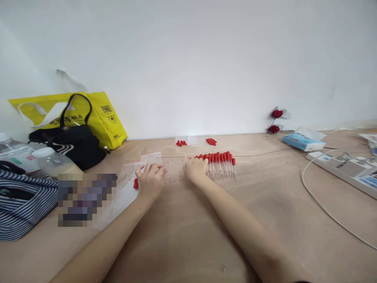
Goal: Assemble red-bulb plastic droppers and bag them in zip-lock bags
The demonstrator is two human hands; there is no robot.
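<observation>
Head view: droppers [220, 165] slim, clear (bulbs [218, 156] red), side by side.

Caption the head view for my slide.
Left hand and right hand flank a row of clear tubes, with red-capped tubes lined up to the right.

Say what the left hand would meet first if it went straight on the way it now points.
Most likely the row of clear tubes without red caps, at the end lying right by the left hand; depth is unclear, so whether they already touch is hard to tell.
</observation>
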